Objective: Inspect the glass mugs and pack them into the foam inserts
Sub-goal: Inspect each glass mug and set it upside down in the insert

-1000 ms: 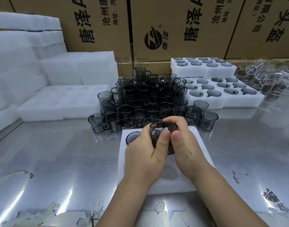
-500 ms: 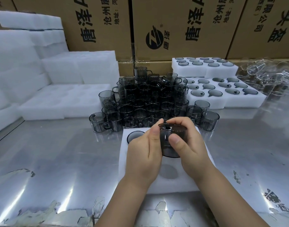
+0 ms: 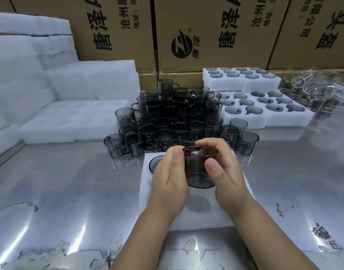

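Left hand (image 3: pixel 168 184) and right hand (image 3: pixel 225 178): fingers (image 3: pixel 176 158) of both clamped on one smoked glass mug (image 3: pixel 200 173). The thumbs are on the near wall and the other fingers curl over the rim. The mug is upright, mouth up, and can't make out the handle.

The mug is held over the middle of the foam insert (image 3: pixel 157 217), which lies flat on the steel desk (image 3: pixel 69 191).
- Insert's far-left pocket: one seated mug (image 3: pixel 154 164).
- Insert's near-middle: open pocket (image 3: pixel 198 203), below the held mug.
- Just behind the insert: dense pile of loose mugs (image 3: pixel 177 117), stacked in layers.
- Behind-right of the insert: filled foam trays (image 3: pixel 264 112), a smaller stack on top at the back.
- Further right of those: clear glassware (image 3: pixel 319 88), blurred.
- Behind-left of the insert: blank foam stacks (image 3: pixel 69 117).
- Back wall, beyond it all: printed cartons (image 3: pixel 206 32).
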